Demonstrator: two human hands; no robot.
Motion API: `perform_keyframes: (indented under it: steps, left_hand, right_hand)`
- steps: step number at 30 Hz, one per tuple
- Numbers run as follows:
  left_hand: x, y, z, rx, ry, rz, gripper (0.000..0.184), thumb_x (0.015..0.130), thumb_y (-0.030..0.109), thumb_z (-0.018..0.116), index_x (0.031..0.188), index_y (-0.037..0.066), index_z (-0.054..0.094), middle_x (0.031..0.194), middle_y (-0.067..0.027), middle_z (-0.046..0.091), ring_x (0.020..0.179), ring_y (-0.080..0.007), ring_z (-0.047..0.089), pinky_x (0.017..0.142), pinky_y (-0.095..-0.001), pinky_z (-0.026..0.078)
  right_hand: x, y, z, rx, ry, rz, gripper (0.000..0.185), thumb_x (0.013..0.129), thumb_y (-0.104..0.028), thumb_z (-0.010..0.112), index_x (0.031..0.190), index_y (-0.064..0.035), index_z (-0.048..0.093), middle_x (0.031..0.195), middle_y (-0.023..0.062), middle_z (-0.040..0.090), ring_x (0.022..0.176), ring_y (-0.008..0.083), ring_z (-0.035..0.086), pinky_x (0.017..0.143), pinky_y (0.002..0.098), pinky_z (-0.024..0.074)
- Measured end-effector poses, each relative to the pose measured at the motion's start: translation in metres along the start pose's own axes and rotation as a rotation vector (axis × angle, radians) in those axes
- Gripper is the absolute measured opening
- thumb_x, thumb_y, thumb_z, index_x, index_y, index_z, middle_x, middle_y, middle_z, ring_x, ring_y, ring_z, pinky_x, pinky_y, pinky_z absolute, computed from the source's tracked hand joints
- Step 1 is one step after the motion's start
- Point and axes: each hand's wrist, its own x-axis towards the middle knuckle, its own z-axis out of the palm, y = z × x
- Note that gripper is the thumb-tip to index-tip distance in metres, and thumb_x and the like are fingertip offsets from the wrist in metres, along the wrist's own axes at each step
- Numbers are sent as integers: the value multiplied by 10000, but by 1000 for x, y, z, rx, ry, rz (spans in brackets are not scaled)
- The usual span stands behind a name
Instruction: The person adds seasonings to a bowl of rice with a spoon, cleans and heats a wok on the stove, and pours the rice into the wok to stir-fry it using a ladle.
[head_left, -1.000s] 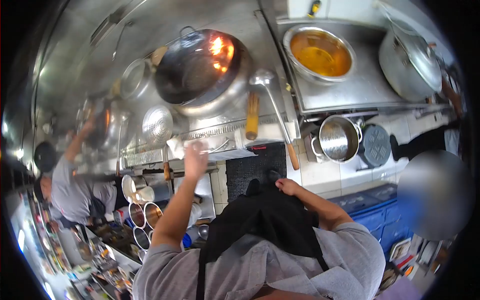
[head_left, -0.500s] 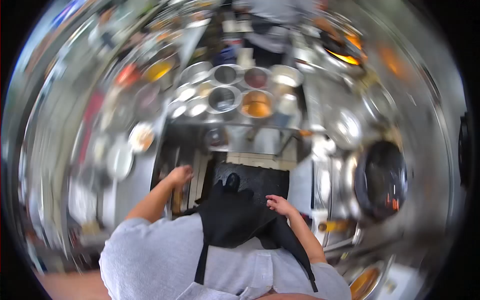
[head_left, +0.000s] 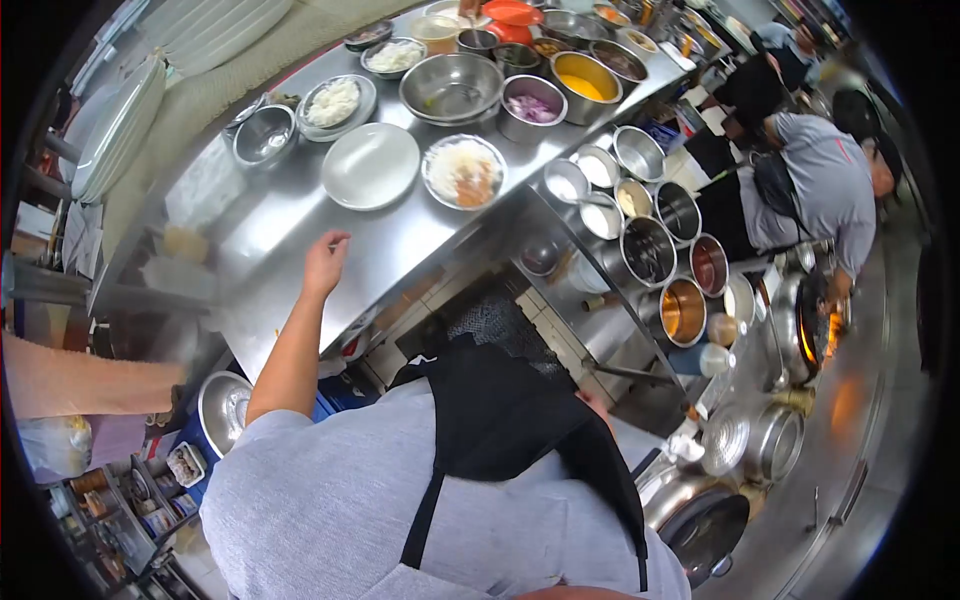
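Note:
My left hand (head_left: 325, 262) hovers at the edge of the steel counter with its fingers loosely stretched and nothing in them. Nearest to it is an empty white oval plate (head_left: 371, 166). Beside that plate stands a bowl of white and orange-brown powder (head_left: 464, 172). Behind them are a plate of white shreds (head_left: 331, 102) and a wide steel bowl (head_left: 451, 87). Only a little of my right hand (head_left: 593, 403) shows past the black apron; its fingers are mostly hidden.
A stand of steel pots (head_left: 649, 250) holds sauces to the right. Farther right, a co-worker (head_left: 815, 180) works at a flaming wok (head_left: 808, 325). Stacked white plates (head_left: 120, 130) lean at the left. A dark wok (head_left: 705, 530) sits at lower right.
The view has swung left, bringing the counter in front of me. My left hand now extends toward the counter, and my right hand has become mostly hidden behind the apron.

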Motion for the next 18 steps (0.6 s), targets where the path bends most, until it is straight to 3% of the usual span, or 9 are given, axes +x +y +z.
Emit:
perform_keyframes:
  steps: [1, 4, 8, 10, 12, 13, 15, 18]
  left_hand:
    - [19, -4, -1, 1, 4, -11, 218, 886, 196, 584, 1009, 27, 645, 884, -121, 662, 713, -190, 633, 666, -309, 502]
    - [89, 2, 0, -607, 125, -272, 242, 907, 200, 575, 1029, -7, 602, 872, -97, 639, 716, -178, 645, 603, -276, 514]
    - [210, -1, 0, -920, 283, -314, 249, 912, 166, 552, 1084, -13, 567, 921, -115, 631, 743, -223, 659, 618, -298, 553]
    - [270, -16, 3, -1167, 317, -473, 234, 903, 86, 514, 1108, -19, 556, 915, -129, 632, 739, -260, 661, 627, -311, 567]
    - [311, -17, 13, -1111, 462, -611, 221, 885, 32, 473, 1081, -23, 562, 897, -158, 628, 757, -282, 659, 630, -330, 572]
    - [330, -26, 22, -1085, 482, -658, 230, 879, 21, 479, 1093, -28, 548, 915, -166, 622, 764, -291, 659, 626, -338, 577]
    - [370, -72, 35, -976, 454, -624, 257, 866, -1, 492, 1119, -40, 521, 952, -183, 610, 778, -308, 658, 617, -352, 587]
    - [431, -156, 48, -699, 387, -436, 311, 848, -33, 511, 1157, -56, 481, 1007, -209, 592, 800, -333, 657, 605, -373, 602]
  right_hand:
    - [10, 17, 7, 3, 38, 2, 275, 928, -217, 548, 1136, -43, 594, 848, 60, 654, 727, 137, 608, 617, 289, 471]
    - [26, 53, 30, 17, 142, 9, 211, 916, -196, 582, 989, -15, 662, 883, 77, 673, 784, 154, 607, 709, 327, 495]
    - [46, 68, 40, 91, -7, 90, 218, 919, -199, 576, 1025, -22, 645, 873, 82, 668, 759, 154, 601, 679, 322, 489]
    - [24, -15, 30, -12, -2, 123, 237, 926, -195, 554, 1088, -32, 611, 845, 83, 655, 698, 159, 597, 610, 322, 481]
    - [4, -109, 23, -52, 10, 131, 267, 933, -192, 533, 1150, -42, 577, 818, 83, 643, 638, 164, 593, 540, 322, 473]
    - [18, -115, 16, 38, 4, 118, 287, 935, -177, 509, 1188, -48, 550, 793, 76, 628, 612, 159, 588, 510, 308, 458]
    - [32, -150, -1, 106, -2, 9, 323, 943, -179, 494, 1239, -50, 518, 778, 68, 619, 592, 149, 590, 504, 288, 464]
    - [9, -263, -12, 79, -4, -185, 345, 953, -168, 494, 1275, -44, 497, 789, 64, 619, 565, 123, 580, 510, 254, 478]
